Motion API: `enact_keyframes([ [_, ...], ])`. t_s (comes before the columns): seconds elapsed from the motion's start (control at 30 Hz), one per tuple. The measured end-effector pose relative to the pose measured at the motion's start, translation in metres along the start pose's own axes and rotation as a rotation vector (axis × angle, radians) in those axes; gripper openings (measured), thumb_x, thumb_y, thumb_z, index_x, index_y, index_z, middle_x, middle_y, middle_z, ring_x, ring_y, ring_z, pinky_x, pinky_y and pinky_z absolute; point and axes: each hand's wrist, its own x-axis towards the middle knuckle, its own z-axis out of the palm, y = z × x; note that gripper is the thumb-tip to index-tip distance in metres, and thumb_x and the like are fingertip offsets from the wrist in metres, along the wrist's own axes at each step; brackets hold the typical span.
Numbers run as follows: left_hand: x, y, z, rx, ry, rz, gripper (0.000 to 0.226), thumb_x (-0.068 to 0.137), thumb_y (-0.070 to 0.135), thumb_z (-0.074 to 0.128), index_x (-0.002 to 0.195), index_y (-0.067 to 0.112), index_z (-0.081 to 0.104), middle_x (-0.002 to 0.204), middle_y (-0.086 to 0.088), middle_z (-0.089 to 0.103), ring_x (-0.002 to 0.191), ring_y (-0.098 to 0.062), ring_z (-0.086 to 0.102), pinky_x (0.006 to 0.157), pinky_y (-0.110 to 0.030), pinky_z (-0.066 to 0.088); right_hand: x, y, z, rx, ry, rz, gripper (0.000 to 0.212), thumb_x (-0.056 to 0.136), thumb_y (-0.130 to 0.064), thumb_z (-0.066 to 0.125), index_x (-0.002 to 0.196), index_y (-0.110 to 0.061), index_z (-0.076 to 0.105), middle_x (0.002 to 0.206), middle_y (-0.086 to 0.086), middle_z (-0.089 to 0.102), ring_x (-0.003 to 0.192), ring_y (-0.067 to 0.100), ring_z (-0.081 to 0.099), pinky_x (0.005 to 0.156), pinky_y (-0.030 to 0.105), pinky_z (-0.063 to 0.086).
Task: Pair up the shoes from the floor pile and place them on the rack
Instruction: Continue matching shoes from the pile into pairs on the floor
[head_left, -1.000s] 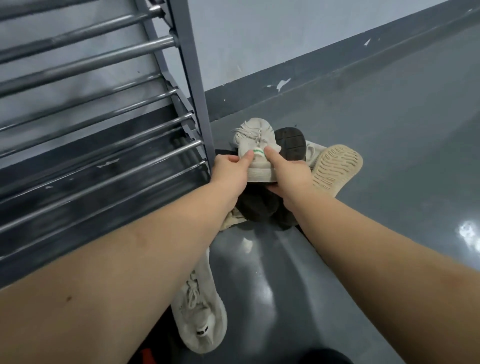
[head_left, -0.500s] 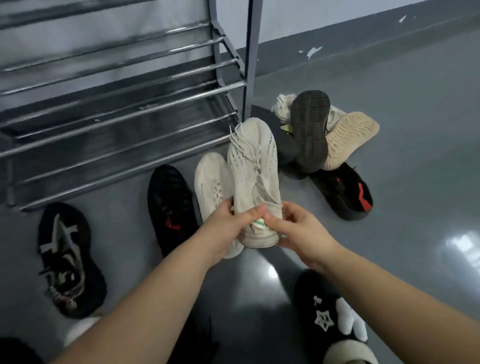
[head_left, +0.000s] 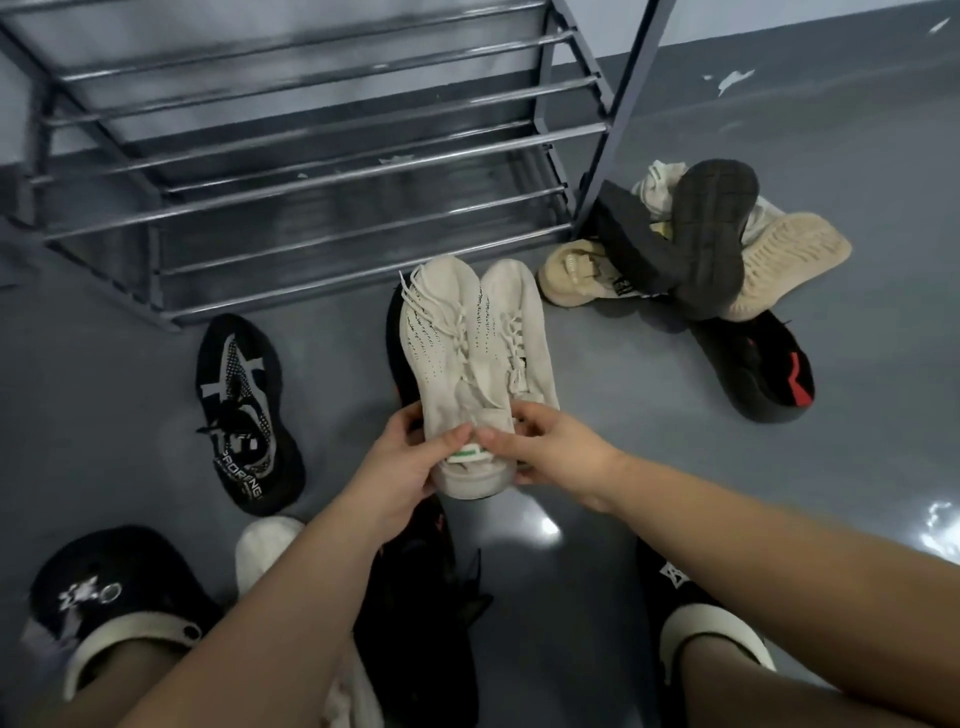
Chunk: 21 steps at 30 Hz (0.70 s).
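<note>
At frame centre, the left hand (head_left: 400, 462) and right hand (head_left: 550, 447) curl their fingers around the heels of two cream knit sneakers (head_left: 472, 364) held side by side, toes pointing up-frame toward the grey rack (head_left: 322, 171) in the upper left.

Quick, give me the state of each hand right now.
Left hand: grips the heel of the left beige sneaker.
Right hand: grips the heel of the right beige sneaker.
</note>
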Motion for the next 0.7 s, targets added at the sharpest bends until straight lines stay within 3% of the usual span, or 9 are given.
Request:
enact_keyframes([
  [0.07,0.003,0.001,-0.008,0.0,0.016,0.004,0.075,0.064,0.02,0.075,0.132,0.011,0.044,0.118,-0.007,0.066,0.104,-0.023,0.065,0.088,-0.038,0.052,0.004,0.0,0.007,0.014,-0.003,0.008,0.037,0.084,-0.023,0.07,0.116,-0.019,0.052,0.081,-0.005,0.056,0.071,0.003,0.063,0.06,0.016,0.053],
  [0.17,0.008,0.0,-0.013,-0.035,0.016,-0.001,0.072,0.066,0.018,0.073,0.132,0.011,0.044,0.116,-0.006,0.067,0.102,-0.021,0.065,0.085,-0.036,0.053,0.009,0.002,0.01,0.006,0.009,0.021,0.028,0.085,-0.022,0.068,0.103,-0.03,0.048,0.082,-0.003,0.049,0.076,0.005,0.058,0.062,0.014,0.055],
  [0.33,0.012,-0.005,-0.019,-0.097,0.012,-0.03,0.067,0.069,0.014,0.071,0.131,0.011,0.047,0.112,-0.005,0.068,0.095,-0.018,0.067,0.076,-0.032,0.055,0.016,-0.003,-0.008,0.01,0.19,-0.02,0.049,0.088,-0.027,0.065,0.132,-0.016,0.048,0.098,0.004,0.054,0.081,0.014,0.056,0.082,0.03,0.055],
  [0.47,0.014,-0.008,-0.021,-0.117,0.04,-0.047,0.072,0.069,0.013,0.073,0.134,0.013,0.044,0.119,-0.003,0.065,0.099,-0.018,0.065,0.075,-0.031,0.054,0.015,-0.005,-0.021,0.1,0.304,-0.008,0.045,0.091,-0.03,0.059,0.132,-0.013,0.05,0.097,0.001,0.057,0.075,0.014,0.057,0.073,0.029,0.056],
  [0.57,0.013,-0.008,-0.02,-0.119,0.042,-0.044,0.066,0.074,0.009,0.071,0.134,0.013,0.045,0.121,-0.004,0.064,0.102,-0.019,0.064,0.082,-0.034,0.053,0.012,-0.002,-0.014,0.061,0.267,0.042,0.046,0.092,-0.033,0.058,0.133,-0.013,0.05,0.101,0.002,0.057,0.079,0.015,0.058,0.072,0.031,0.056],
  [0.7,0.003,-0.008,-0.021,-0.118,0.016,-0.034,0.06,0.08,0.008,0.068,0.135,0.011,0.044,0.124,-0.006,0.063,0.106,-0.022,0.063,0.086,-0.036,0.052,0.004,-0.015,0.011,-0.062,0.061,0.138,0.045,0.089,-0.04,0.059,0.128,-0.017,0.051,0.105,-0.001,0.065,0.088,0.015,0.064,0.07,0.029,0.056],
])
